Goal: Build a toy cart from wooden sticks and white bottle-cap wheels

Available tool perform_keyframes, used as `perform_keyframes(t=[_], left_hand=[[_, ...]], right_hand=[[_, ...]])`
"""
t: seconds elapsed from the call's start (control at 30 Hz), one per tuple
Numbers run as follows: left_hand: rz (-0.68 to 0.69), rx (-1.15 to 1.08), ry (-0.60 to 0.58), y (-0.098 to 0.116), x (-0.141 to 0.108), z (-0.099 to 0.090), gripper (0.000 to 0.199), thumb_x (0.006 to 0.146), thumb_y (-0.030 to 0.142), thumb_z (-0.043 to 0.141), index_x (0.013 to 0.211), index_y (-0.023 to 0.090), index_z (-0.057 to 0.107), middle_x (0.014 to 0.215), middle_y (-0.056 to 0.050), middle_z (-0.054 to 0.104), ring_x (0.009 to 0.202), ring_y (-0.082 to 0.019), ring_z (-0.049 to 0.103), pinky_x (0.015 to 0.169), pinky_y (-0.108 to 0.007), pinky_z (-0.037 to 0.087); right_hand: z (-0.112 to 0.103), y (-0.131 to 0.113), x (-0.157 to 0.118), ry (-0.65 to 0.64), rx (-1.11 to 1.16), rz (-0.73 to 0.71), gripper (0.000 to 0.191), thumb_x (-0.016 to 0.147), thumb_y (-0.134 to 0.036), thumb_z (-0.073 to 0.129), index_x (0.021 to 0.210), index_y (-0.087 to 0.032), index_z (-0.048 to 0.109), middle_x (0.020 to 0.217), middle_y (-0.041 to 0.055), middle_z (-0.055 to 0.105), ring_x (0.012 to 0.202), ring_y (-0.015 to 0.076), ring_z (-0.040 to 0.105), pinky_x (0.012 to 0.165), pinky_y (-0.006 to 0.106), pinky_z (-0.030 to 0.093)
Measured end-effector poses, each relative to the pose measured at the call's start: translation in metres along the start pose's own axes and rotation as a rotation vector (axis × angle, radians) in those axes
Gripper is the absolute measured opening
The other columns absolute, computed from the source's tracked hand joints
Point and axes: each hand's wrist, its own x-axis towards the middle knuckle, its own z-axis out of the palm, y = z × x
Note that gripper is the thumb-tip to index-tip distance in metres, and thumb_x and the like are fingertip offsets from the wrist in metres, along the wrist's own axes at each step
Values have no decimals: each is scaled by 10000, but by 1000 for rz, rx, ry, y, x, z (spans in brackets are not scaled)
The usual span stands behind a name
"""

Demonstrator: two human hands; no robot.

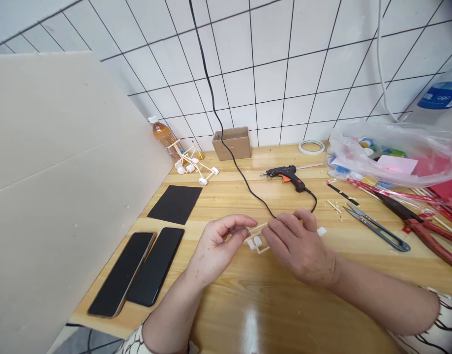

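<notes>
Both of my hands hold a small frame of thin wooden sticks with white wheel-like pieces just above the wooden table. My left hand pinches its left end between thumb and fingers. Across its right part, my right hand is closed with the back of the hand toward me. Those fingers hide much of the frame, and one white piece sticks out beyond them on the right. Behind my hands lies a black glue gun with an orange trigger.
A brown cardboard box, a tape roll, a stick model with white wheels and a drink bottle stand at the back. Two phones and black sheet lie left; snips, pliers and a plastic bag right.
</notes>
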Motion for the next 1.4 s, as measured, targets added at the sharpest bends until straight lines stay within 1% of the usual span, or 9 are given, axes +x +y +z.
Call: perform_keyframes(t=[0.1, 0.33, 0.47, 0.67, 0.8, 1.0, 1.1, 1.23, 1.4], left_hand=[[51, -24, -17, 0, 1, -2, 152, 800, 123, 544, 842, 147, 688, 926, -45, 695, 890, -134, 627, 811, -208, 481], [122, 0, -73, -2, 1, -7, 218, 826, 84, 491, 806, 156, 696, 940, -43, 696, 911, -134, 634, 841, -218, 483], [140, 24, -88, -3, 3, -8, 237, 828, 71, 478, 787, 152, 697, 950, -49, 693, 906, -134, 633, 829, -216, 485], [144, 40, -78, -6, 4, -9, 212, 842, 109, 484, 837, 156, 691, 980, -55, 679, 902, -134, 626, 809, -221, 491], [149, 41, -95, -6, 5, -10, 216, 842, 108, 481, 848, 158, 691, 996, -56, 675, 916, -131, 622, 823, -222, 489], [142, 92, -103, -5, 4, -12, 244, 821, 77, 469, 803, 157, 699, 998, -58, 671, 970, -146, 610, 888, -248, 461], [126, 96, -103, -5, 4, -11, 206, 814, 95, 494, 802, 147, 693, 990, -68, 667, 966, -148, 610, 880, -244, 464], [127, 76, -92, -6, 4, -9, 86, 772, 164, 598, 797, 134, 675, 965, -83, 662, 946, -158, 610, 838, -242, 478], [172, 166, -57, -8, 4, -7, 120, 672, 183, 709, 771, 140, 656, 952, -81, 664, 950, -182, 603, 817, -263, 472]], right_hand=[[1, 0, -1, -8, -2, 3, 231, 835, -47, 412, 783, -122, 624, 705, 68, 614, 772, 197, 480, 697, 376, 303], [1, 0, -1, -15, -9, 12, 210, 829, -53, 428, 799, -114, 627, 696, 65, 608, 758, 196, 475, 695, 375, 304], [1, 1, -1, -20, -11, 12, 209, 826, -48, 428, 798, -116, 624, 689, 60, 602, 747, 192, 471, 685, 370, 301], [2, 1, -1, -9, -13, 10, 199, 829, -56, 438, 820, -119, 627, 695, 61, 598, 776, 191, 473, 693, 366, 298], [2, 0, -1, 23, -40, 27, 194, 823, -70, 453, 817, -148, 630, 716, 62, 590, 789, 190, 459, 718, 370, 300], [7, -2, -3, 111, -53, 109, 145, 773, -67, 525, 800, -167, 627, 815, 66, 601, 844, 198, 446, 775, 388, 309], [10, -3, -5, 109, -40, 134, 135, 769, -73, 540, 807, -172, 624, 825, 57, 602, 852, 195, 444, 792, 392, 306], [11, -3, -6, 124, -49, 146, 125, 779, -83, 541, 801, -179, 619, 824, 48, 603, 856, 188, 441, 796, 386, 304], [12, -2, -8, 130, -40, 161, 117, 787, -96, 533, 800, -183, 610, 834, 46, 600, 870, 185, 441, 806, 384, 302]])
